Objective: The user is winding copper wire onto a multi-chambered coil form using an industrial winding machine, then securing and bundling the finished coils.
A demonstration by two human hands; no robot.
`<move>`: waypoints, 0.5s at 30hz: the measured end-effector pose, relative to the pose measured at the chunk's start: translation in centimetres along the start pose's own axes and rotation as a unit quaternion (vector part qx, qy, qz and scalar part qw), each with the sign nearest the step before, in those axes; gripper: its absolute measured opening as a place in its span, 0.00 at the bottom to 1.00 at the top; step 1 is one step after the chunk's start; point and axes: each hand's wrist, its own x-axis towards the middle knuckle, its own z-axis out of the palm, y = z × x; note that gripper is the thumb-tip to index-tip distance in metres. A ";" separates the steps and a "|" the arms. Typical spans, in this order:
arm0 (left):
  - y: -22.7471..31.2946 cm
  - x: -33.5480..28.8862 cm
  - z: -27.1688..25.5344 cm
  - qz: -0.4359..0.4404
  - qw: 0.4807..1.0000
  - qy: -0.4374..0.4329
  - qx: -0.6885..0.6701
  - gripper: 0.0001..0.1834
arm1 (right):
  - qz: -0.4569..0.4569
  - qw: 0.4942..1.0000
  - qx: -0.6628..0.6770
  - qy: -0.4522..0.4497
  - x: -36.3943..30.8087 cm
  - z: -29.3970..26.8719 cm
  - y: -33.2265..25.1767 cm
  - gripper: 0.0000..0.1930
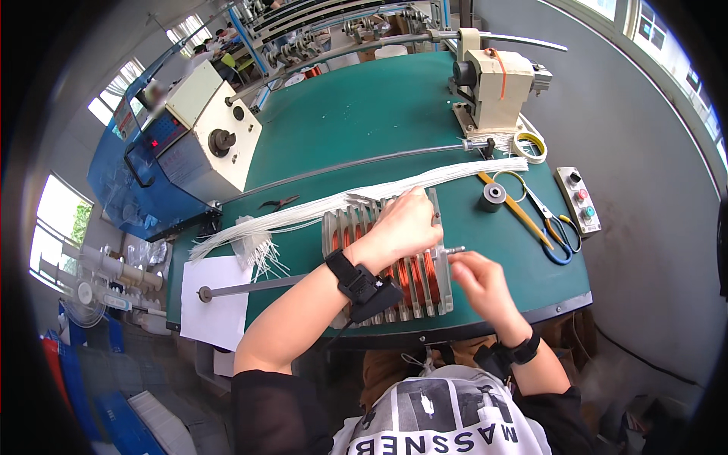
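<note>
A coil former [436, 309], a row of pale upright plates with orange-red wire wound between them, lies at the table's near edge. A metal rod [254, 287] sticks out of its left side; a short shaft end [456, 249] pokes out on the right. My left hand [406, 224] reaches across the top, its fingers closed over the former's far right part; the fingertips are mostly hidden. Just off the right end plate, my right hand [483, 282] has its thumb and fingers bent and apart, fingertips close to the shaft end. Nothing shows between them.
White sleeving strands [303, 212] stretch across the green table [364, 106], beyond the former. Scissors [557, 224], a dark round bushing [493, 196] and a tape roll [529, 147] lie right. A winding machine [205, 136] stands left, a tailstock [497, 87] far right, a button box [579, 199] nearer.
</note>
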 end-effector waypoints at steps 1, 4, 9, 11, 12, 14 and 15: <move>0.1 0.4 -0.5 -0.034 0.999 -0.030 0.007 0.11 | 0.066 0.991 -0.087 0.075 1.2 -1.2 0.3 0.11; 1.9 1.8 -1.3 -0.079 0.993 -0.083 -0.002 0.11 | 0.027 0.931 -0.351 0.101 4.9 -5.5 7.0 0.17; 0.4 1.7 -1.4 -0.086 0.988 -0.129 -0.008 0.10 | -0.048 0.978 -0.166 0.120 2.3 -2.3 1.2 0.23; 0.7 1.7 -1.3 -0.092 0.986 -0.139 -0.013 0.10 | -0.017 0.998 -0.044 0.045 -0.4 0.3 -1.8 0.26; 0.7 1.7 -1.0 -0.107 0.986 -0.118 -0.041 0.10 | -0.025 0.998 -0.050 0.004 -1.1 1.2 -2.3 0.28; 0.8 1.7 -0.2 -0.122 0.985 -0.096 -0.069 0.10 | 0.016 1.000 -0.020 -0.001 -0.9 0.9 -2.1 0.29; 0.8 1.7 0.2 -0.125 0.989 -0.051 -0.062 0.09 | 0.027 0.999 -0.016 -0.006 -0.9 0.8 -1.9 0.28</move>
